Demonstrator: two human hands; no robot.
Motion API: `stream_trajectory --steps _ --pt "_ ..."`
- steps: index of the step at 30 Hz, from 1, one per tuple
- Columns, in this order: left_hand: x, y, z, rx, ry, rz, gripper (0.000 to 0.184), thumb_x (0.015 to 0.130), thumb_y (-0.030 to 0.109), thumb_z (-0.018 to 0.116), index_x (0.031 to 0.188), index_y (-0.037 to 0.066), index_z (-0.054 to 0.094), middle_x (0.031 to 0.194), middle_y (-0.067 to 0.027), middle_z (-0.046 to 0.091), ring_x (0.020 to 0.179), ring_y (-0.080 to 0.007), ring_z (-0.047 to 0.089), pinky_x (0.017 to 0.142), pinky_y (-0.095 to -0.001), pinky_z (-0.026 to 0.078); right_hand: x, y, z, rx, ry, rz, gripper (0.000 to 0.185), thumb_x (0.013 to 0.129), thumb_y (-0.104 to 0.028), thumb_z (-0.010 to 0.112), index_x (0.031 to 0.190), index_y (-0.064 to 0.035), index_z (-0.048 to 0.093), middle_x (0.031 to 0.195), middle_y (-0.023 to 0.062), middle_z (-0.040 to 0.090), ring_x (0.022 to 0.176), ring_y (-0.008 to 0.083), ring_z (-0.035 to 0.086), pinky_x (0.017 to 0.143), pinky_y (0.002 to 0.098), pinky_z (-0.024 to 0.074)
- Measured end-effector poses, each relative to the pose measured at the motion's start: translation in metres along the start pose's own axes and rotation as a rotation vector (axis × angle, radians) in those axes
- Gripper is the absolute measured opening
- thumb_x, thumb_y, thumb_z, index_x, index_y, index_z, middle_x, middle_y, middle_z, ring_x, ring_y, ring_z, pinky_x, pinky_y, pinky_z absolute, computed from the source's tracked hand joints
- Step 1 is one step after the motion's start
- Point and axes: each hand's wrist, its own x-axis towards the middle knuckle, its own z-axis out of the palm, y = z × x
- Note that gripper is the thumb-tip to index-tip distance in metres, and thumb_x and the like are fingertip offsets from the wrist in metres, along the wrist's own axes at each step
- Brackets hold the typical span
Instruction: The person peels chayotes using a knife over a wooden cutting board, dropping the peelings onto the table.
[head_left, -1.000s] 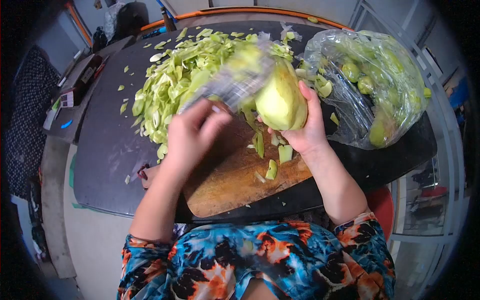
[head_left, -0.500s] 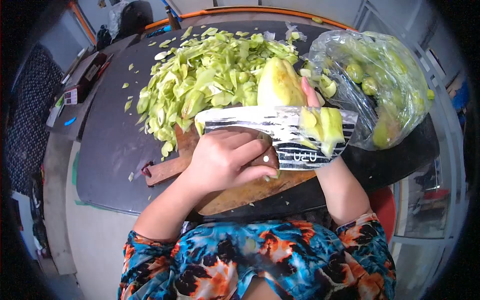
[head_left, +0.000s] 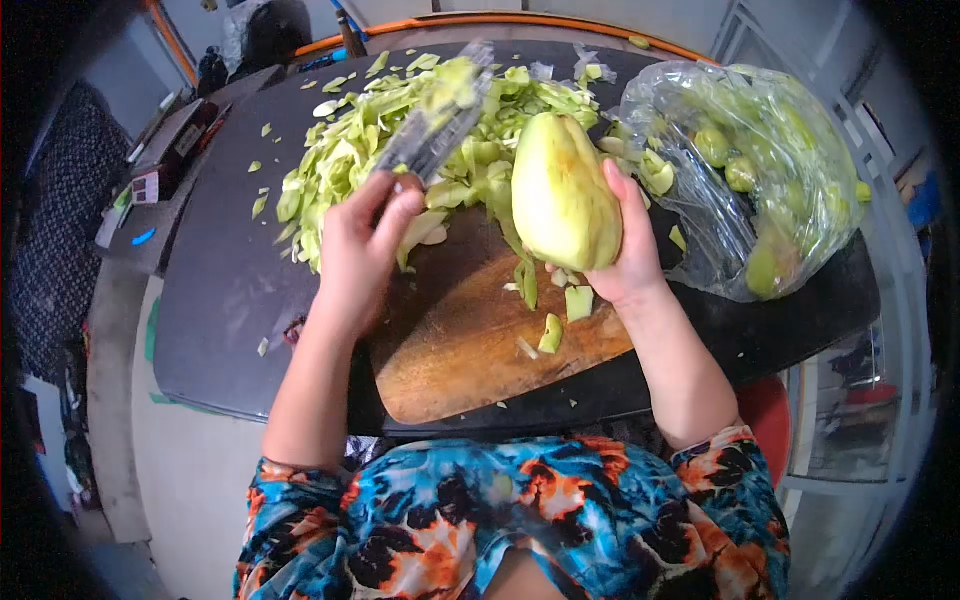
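Note:
My left hand (head_left: 375, 225) grips the handle of a cleaver (head_left: 432, 135) whose blade is raised, tilted up and blurred by motion. Bits of green flesh or peel cling to the blade. In my right hand (head_left: 632, 240) is a large peeled fruit (head_left: 565, 190), pale yellow-green and held roughly upright. My fingers support it from below and from the right, with the thumb along its side. Beneath lies a wooden cutting board (head_left: 480, 350) with a few cut pieces (head_left: 579, 303) on it. A heap of green slices and peelings (head_left: 345, 150) spreads behind the cleaver.
A clear plastic bag (head_left: 800, 130) with several green fruits (head_left: 740, 173) sits on the right of the dark table (head_left: 220, 290). Scraps lie scattered on the tabletop. A red stool (head_left: 768, 405) stands under the right edge. Boxes (head_left: 170, 150) rest on a side surface at left.
The cleaver has swung from lying flat across in front of the fruit to up and left over the heap. The fruit and more of the board are now uncovered.

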Motion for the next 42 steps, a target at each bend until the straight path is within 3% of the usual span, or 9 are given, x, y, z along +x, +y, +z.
stream_trajectory --steps 3,7,10,16,28,33,36,39,42 --pt "-0.019 0.019 0.010 -0.048 -0.192 0.227 0.025 0.082 0.026 0.071 0.081 0.003 0.061 0.064 -0.0052 0.056 0.060 -0.0137 0.055 0.057 -0.0292 0.044 0.008 0.006 -0.004 0.124 0.086 -0.088 0.051 0.095 -0.043 0.047 0.130 -0.0068 0.048 0.120 0.0080 0.058 0.109 0.0182 0.057 0.093 0.0345 0.0471" --pt "-0.027 0.042 0.022 0.195 -0.350 0.675 0.032 0.074 0.040 0.073 0.079 0.012 0.060 0.067 -0.0041 0.057 0.060 -0.0249 0.060 0.054 -0.0347 0.047 0.002 -0.006 0.008 0.143 0.086 0.052 0.049 0.094 -0.042 0.048 0.128 -0.0075 0.051 0.116 0.0091 0.061 0.101 0.0187 0.062 0.089 0.0343 0.0497" --pt "-0.029 0.042 0.023 0.236 -0.429 0.650 0.047 0.067 0.042 0.076 0.091 0.004 0.063 0.075 -0.0094 0.063 0.069 -0.0293 0.064 0.062 -0.0362 0.050 0.002 -0.009 0.012 0.216 0.061 0.123 0.050 0.094 -0.043 0.047 0.129 -0.0069 0.051 0.115 0.0104 0.062 0.100 0.0207 0.063 0.089 0.0360 0.0511" --pt "-0.024 0.032 0.024 0.202 -0.325 0.707 0.033 0.073 0.041 0.072 0.081 0.011 0.060 0.067 -0.0039 0.056 0.061 -0.0246 0.061 0.055 -0.0346 0.048 0.004 -0.006 0.008 0.270 0.011 0.134 0.050 0.095 -0.042 0.046 0.129 -0.0048 0.051 0.114 0.0124 0.063 0.099 0.0229 0.064 0.087 0.0377 0.0526" --pt "-0.025 0.029 0.029 0.267 -0.300 0.741 0.047 0.066 0.040 0.077 0.090 0.003 0.063 0.074 -0.0083 0.061 0.066 -0.0274 0.063 0.058 -0.0360 0.049 0.007 -0.003 0.001 0.220 0.061 0.143 0.053 0.094 -0.043 0.047 0.129 -0.0035 0.051 0.114 0.0131 0.063 0.099 0.0232 0.064 0.088 0.0375 0.0525" --pt "-0.023 0.028 0.025 0.324 -0.322 0.684 0.038 0.071 0.042 0.073 0.085 0.009 0.063 0.073 -0.0070 0.061 0.064 -0.0254 0.063 0.056 -0.0350 0.048 0.009 -0.003 -0.010 0.299 -0.069 0.163 0.052 0.095 -0.043 0.046 0.130 -0.0049 0.050 0.118 0.0124 0.061 0.100 0.0234 0.063 0.088 0.0388 0.0520" --pt "-0.012 0.006 0.012 0.281 -0.184 0.390 0.029 0.078 0.033 0.073 0.082 0.007 0.062 0.068 -0.0088 0.059 0.058 -0.0231 0.058 0.054 -0.0320 0.046 0.005 0.003 -0.004 0.127 0.236 -0.031 0.050 0.094 -0.046 0.047 0.129 -0.0103 0.050 0.116 0.0099 0.061 0.100 0.0222 0.063 0.085 0.0393 0.0540" --pt "0.006 -0.006 -0.004 0.133 0.136 0.037 0.023 0.081 0.023 0.072 0.087 0.003 0.063 0.064 -0.0065 0.056 0.058 -0.0155 0.051 0.056 -0.0282 0.044 -0.003 -0.009 0.005 0.001 0.041 0.002 0.053 0.091 -0.047 0.053 0.124 -0.0057 0.051 0.115 0.0096 0.060 0.102 0.0174 0.062 0.087 0.0364 0.0524" --pt "-0.002 0.003 -0.003 0.078 0.024 0.034 0.025 0.081 0.025 0.072 0.088 0.002 0.064 0.064 -0.0045 0.055 0.061 -0.0117 0.051 0.058 -0.0275 0.043 0.000 -0.016 -0.007 0.056 -0.153 0.067 0.052 0.093 -0.044 0.051 0.126 -0.0040 0.050 0.115 0.0092 0.060 0.103 0.0172 0.061 0.089 0.0351 0.0513"
